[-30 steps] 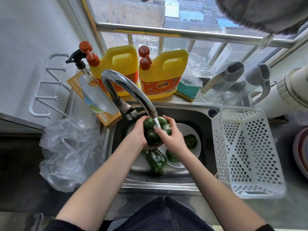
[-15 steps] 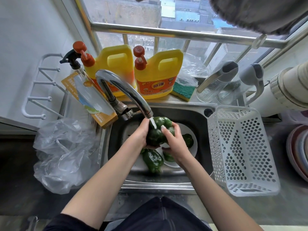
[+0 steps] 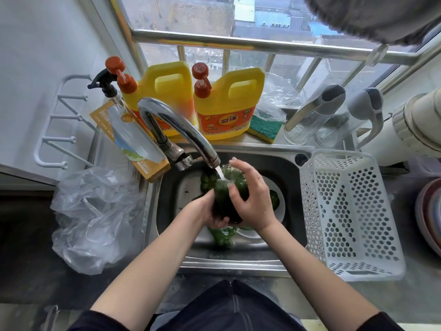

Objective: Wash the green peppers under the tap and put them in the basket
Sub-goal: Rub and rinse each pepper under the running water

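My left hand (image 3: 205,209) and right hand (image 3: 253,201) gripped a green pepper (image 3: 226,199) under the tap (image 3: 188,137), inside the sink (image 3: 281,163) walls; the basket (image 3: 346,211) stood beside.

The tap spout (image 3: 181,130) arches over your sink (image 3: 274,161), crowding the basin from the left; peppers and a white plate (image 3: 279,199) fill its floor; rightward, the basket (image 3: 346,211) stands open-topped, path unobstructed

Basket (image 3: 346,211) right of sink (image 3: 274,163) — bag (image 3: 95,216) left.
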